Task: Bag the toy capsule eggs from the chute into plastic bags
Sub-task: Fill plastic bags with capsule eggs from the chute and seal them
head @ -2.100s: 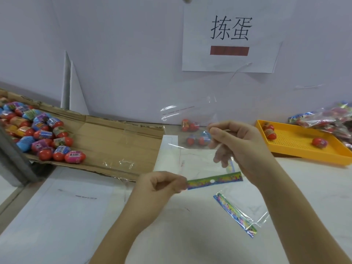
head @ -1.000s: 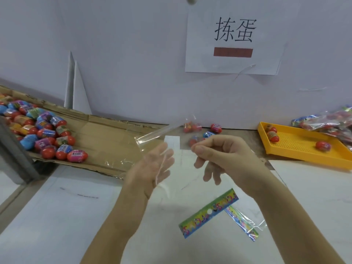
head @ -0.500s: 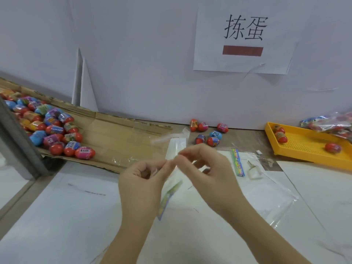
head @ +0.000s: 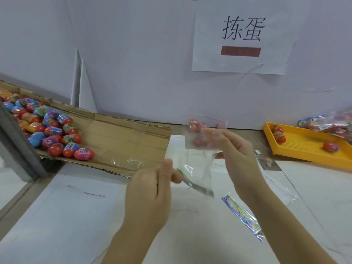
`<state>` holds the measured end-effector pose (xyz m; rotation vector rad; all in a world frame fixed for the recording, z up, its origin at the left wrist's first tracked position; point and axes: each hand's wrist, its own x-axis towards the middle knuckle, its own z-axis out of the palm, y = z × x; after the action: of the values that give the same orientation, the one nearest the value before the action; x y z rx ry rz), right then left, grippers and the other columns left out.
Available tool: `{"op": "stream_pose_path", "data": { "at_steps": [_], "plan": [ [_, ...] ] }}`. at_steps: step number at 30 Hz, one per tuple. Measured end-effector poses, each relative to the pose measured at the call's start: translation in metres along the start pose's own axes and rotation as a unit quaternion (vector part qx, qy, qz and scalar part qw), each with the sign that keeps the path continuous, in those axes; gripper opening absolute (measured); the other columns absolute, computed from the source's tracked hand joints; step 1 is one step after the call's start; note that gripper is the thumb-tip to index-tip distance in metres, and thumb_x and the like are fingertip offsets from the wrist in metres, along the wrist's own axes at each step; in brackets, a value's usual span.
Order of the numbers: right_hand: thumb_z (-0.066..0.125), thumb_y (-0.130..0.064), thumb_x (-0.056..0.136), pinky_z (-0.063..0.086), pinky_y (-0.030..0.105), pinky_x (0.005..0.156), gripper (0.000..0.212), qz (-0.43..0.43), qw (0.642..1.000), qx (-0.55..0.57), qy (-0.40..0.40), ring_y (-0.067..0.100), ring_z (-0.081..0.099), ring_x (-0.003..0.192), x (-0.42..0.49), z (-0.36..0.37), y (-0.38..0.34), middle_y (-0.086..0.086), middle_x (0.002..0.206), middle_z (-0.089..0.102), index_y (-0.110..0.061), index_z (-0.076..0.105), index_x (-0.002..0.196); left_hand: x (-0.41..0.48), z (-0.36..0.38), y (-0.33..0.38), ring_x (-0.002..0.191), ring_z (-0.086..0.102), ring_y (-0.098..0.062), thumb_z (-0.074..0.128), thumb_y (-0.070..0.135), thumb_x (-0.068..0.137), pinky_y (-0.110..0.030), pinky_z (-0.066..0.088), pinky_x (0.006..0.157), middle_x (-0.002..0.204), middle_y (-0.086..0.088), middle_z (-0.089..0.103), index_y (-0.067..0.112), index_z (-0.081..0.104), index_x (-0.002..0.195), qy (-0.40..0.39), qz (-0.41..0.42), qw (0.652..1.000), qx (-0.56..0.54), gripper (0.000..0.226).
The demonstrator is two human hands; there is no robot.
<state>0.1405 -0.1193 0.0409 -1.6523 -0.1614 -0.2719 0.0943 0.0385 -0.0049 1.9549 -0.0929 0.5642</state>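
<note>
Fingers (head: 168, 166) of left hand (head: 150, 189), right hand (head: 238, 155) pinched clear bag (head: 196, 162) between them; eggs (head: 57, 134) lay leftward on chute (head: 118, 138), nearer left hand.

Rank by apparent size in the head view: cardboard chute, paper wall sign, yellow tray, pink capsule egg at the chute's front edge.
1. cardboard chute, largest, even with its left end out of frame.
2. paper wall sign.
3. yellow tray, cut off by the right edge, so unsure against the sign.
4. pink capsule egg, smallest.

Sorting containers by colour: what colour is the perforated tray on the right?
Orange-yellow tray, clearest in the head view.
</note>
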Motion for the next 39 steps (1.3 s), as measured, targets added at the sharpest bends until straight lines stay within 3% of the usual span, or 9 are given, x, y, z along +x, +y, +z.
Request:
{"op": "stream_pose_path", "data": {
  "at_steps": [3, 7, 12, 17, 24, 29, 33, 35, 39],
  "plan": [
    [0.046, -0.015, 0.097, 0.045, 0.033, 0.072, 0.027, 0.010, 1.000, -0.006, -0.006, 0.017, 0.067, 0.085, 0.005, -0.008, 0.000, 0.004, 0.094, 0.074, -0.019, 0.073, 0.099, 0.006, -0.002, -0.003, 0.080, 0.064, 0.003, 0.046, 0.042, 0.099, -0.023, 0.047, 0.068, 0.080, 0.031, 0.068, 0.053, 0.052, 0.114, -0.010, -0.054, 0.998, 0.035, 0.020],
    [0.047, -0.015, 0.097, 0.044, 0.032, 0.065, 0.028, -0.002, 1.000, -0.010, -0.021, 0.018, 0.062, 0.073, 0.008, -0.014, -0.002, 0.011, 0.093, 0.072, -0.021, 0.074, 0.095, 0.010, -0.005, -0.004, 0.139, 0.037, -0.014, 0.068, 0.024, 0.088, -0.042, 0.041, 0.108, 0.156, 0.029, 0.017, 0.077, 0.008, 0.129, -0.060, -0.031, 0.995, 0.068, 0.090],
    [0.053, -0.017, 0.091, 0.047, 0.030, 0.058, 0.024, 0.043, 0.977, 0.053, -0.200, 0.020, 0.062, 0.063, 0.005, -0.016, -0.005, 0.007, 0.082, 0.071, -0.017, 0.077, 0.089, 0.013, -0.004, -0.007, 0.118, 0.052, 0.011, 0.074, 0.072, 0.058, -0.010, 0.045, 0.084, 0.127, 0.033, 0.057, 0.050, 0.052, 0.128, -0.057, -0.117, 0.964, -0.233, 0.077],
    [0.048, -0.034, 0.096, 0.054, 0.034, 0.058, 0.031, 0.116, 0.942, 0.048, -0.311, 0.035, 0.065, 0.075, 0.000, -0.011, -0.002, 0.014, 0.099, 0.068, -0.017, 0.068, 0.112, 0.018, -0.005, -0.011, 0.077, 0.074, -0.024, 0.088, 0.035, 0.058, -0.026, 0.060, 0.071, 0.087, -0.009, 0.077, 0.020, 0.078, 0.086, -0.112, -0.160, 0.929, -0.315, 0.033],
    [0.051, -0.063, 0.087, 0.056, 0.022, 0.069, 0.040, 0.230, 0.756, -0.377, -0.483, 0.013, 0.070, 0.085, 0.018, -0.056, 0.003, -0.015, 0.092, 0.073, -0.030, 0.069, 0.099, 0.025, -0.013, -0.016, 0.043, 0.062, -0.011, 0.072, 0.017, 0.075, -0.019, 0.050, 0.043, 0.067, -0.004, 0.074, 0.018, 0.074, 0.076, 0.090, -0.208, 0.916, -0.332, 0.002],
    [0.059, -0.055, 0.084, 0.055, 0.050, 0.085, 0.053, 0.249, 0.876, 0.157, -0.382, 0.033, 0.064, 0.109, 0.036, -0.080, 0.016, 0.008, 0.124, 0.065, -0.022, 0.063, 0.126, 0.025, -0.016, -0.016, 0.054, 0.068, -0.009, 0.076, 0.022, 0.067, -0.017, 0.053, 0.049, 0.069, -0.003, 0.075, 0.023, 0.077, 0.071, 0.105, -0.205, 0.921, -0.315, 0.004],
    [0.061, -0.033, 0.090, 0.060, 0.039, 0.067, 0.027, 0.278, 0.935, -0.020, -0.218, 0.024, 0.072, 0.080, 0.052, -0.062, 0.050, 0.009, 0.115, 0.069, -0.020, 0.065, 0.114, 0.025, -0.012, -0.017, 0.058, 0.072, -0.016, 0.078, 0.011, 0.071, -0.017, 0.053, 0.049, 0.072, -0.005, 0.075, 0.017, 0.072, 0.082, 0.100, -0.215, 0.926, -0.293, 0.014],
    [0.064, -0.039, 0.084, 0.056, 0.035, 0.049, 0.037, 0.241, 0.954, 0.085, -0.160, 0.027, 0.072, 0.067, 0.058, -0.055, 0.053, 0.008, 0.095, 0.074, -0.011, 0.069, 0.108, 0.025, -0.013, -0.016, 0.062, 0.073, -0.020, 0.079, 0.018, 0.065, -0.019, 0.055, 0.051, 0.075, -0.005, 0.076, 0.015, 0.070, 0.091, 0.100, -0.216, 0.928, -0.288, 0.028],
    [0.067, -0.024, 0.086, 0.051, 0.026, 0.073, 0.021, 0.043, 0.975, -0.216, 0.008, 0.011, 0.063, 0.092, 0.087, -0.039, 0.069, -0.002, 0.114, 0.066, -0.030, 0.067, 0.106, 0.026, -0.014, -0.017, 0.066, 0.074, -0.022, 0.078, 0.021, 0.061, -0.019, 0.055, 0.053, 0.077, -0.007, 0.076, 0.016, 0.070, 0.097, 0.093, -0.223, 0.928, -0.283, 0.038]
  ]
}}
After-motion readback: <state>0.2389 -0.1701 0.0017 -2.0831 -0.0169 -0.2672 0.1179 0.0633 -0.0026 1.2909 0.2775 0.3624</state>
